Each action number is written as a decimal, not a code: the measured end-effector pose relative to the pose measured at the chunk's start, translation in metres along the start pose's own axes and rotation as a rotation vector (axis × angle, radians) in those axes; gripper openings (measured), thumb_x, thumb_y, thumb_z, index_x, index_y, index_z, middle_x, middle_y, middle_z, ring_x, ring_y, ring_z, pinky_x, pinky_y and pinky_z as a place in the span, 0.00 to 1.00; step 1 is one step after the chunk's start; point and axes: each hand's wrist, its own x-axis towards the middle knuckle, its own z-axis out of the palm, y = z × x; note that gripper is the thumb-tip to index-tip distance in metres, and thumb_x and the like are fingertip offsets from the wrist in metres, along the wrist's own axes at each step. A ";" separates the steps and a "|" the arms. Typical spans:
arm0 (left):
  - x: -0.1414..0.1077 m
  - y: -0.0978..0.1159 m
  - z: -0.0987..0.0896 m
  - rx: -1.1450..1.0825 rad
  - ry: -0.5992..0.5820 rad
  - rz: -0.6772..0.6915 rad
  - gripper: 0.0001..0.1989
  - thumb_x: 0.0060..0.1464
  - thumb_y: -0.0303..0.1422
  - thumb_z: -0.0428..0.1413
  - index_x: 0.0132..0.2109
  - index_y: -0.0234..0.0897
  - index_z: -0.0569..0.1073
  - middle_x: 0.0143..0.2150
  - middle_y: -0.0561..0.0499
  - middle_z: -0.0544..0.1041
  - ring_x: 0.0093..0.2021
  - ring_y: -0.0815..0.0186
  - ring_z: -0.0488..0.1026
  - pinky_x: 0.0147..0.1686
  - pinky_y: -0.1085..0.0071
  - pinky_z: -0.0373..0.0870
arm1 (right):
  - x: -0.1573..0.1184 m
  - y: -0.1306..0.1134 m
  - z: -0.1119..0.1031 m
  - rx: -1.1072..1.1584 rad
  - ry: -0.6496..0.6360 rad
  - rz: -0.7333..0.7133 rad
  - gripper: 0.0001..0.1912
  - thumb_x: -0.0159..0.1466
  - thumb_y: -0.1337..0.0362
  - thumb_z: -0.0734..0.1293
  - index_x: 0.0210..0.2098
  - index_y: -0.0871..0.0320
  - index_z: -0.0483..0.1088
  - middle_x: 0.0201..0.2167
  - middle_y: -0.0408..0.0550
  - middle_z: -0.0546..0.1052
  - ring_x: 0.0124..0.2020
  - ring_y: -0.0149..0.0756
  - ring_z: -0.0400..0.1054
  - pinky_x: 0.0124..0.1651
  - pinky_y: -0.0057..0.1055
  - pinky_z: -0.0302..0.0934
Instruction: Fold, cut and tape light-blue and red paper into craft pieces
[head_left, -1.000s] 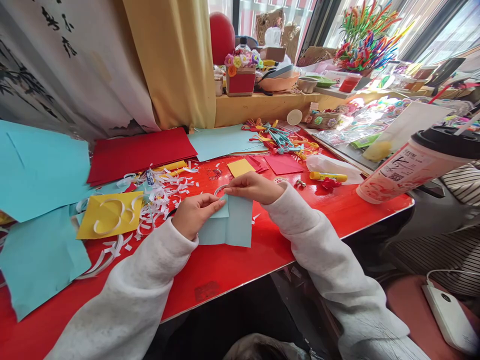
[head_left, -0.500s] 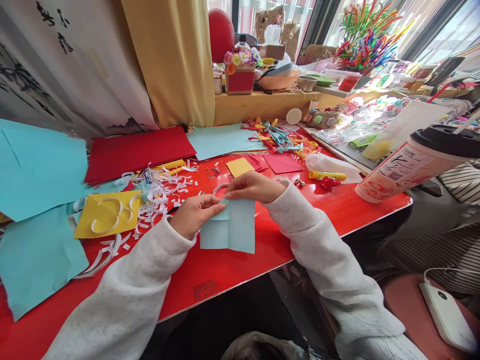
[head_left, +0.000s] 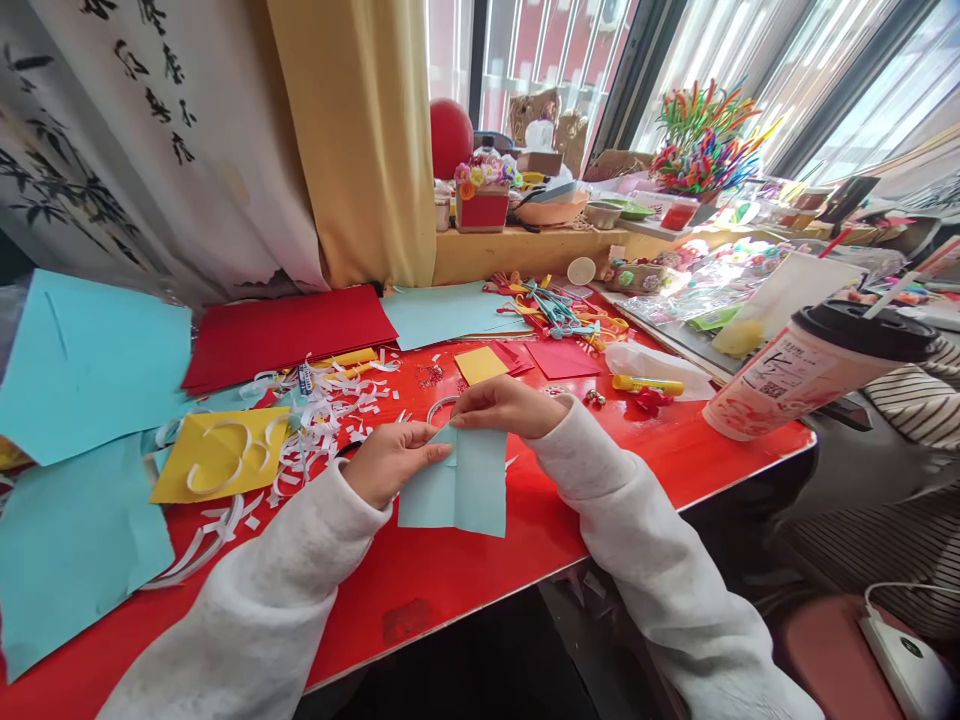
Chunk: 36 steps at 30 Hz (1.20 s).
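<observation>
A small light-blue sheet of paper (head_left: 480, 490) hangs above the red table, creased down its middle, with its upper left part folded over. My left hand (head_left: 394, 460) pinches it at the top left between thumb and fingers. Close beside it, my right hand (head_left: 502, 408) grips the top edge near the crease, fingertips almost meeting the left ones. Behind the hands lies a round ring-shaped thing (head_left: 441, 405), partly hidden, probably a scissors handle. A yellow paper square (head_left: 481, 366) and red paper squares (head_left: 564, 360) lie just beyond.
White paper scraps (head_left: 330, 410) and a yellow sheet with curled strips (head_left: 217, 455) lie left. Large blue sheets (head_left: 82, 550) and red sheets (head_left: 292, 335) are beyond. On the right stand a lidded drink cup (head_left: 787, 380) and a yellow glue stick (head_left: 647, 385).
The camera view has tilted up, so the scene sits lower in the picture. The folded upper left part of the blue paper has shifted slightly between my fingers; both hands keep their hold.
</observation>
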 end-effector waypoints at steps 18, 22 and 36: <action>0.002 0.000 -0.007 0.124 -0.077 0.049 0.15 0.40 0.42 0.54 0.25 0.33 0.71 0.18 0.55 0.67 0.19 0.73 0.61 0.18 0.76 0.56 | 0.003 0.006 0.004 -0.059 0.139 -0.085 0.13 0.51 0.59 0.64 0.30 0.64 0.70 0.27 0.48 0.73 0.29 0.30 0.64 0.30 0.25 0.57; 0.000 0.001 -0.006 0.040 -0.160 -0.005 0.14 0.38 0.40 0.56 0.29 0.32 0.71 0.21 0.54 0.69 0.20 0.73 0.64 0.20 0.76 0.58 | 0.003 0.003 0.006 -0.102 0.151 -0.104 0.12 0.51 0.60 0.64 0.30 0.64 0.71 0.27 0.48 0.73 0.28 0.29 0.64 0.30 0.25 0.58; 0.001 0.005 -0.009 -0.135 0.132 -0.028 0.13 0.34 0.36 0.60 0.29 0.31 0.72 0.23 0.51 0.74 0.21 0.69 0.68 0.21 0.73 0.64 | -0.003 0.000 0.016 0.181 0.187 -0.033 0.22 0.52 0.62 0.63 0.45 0.62 0.61 0.29 0.46 0.69 0.29 0.30 0.64 0.30 0.27 0.60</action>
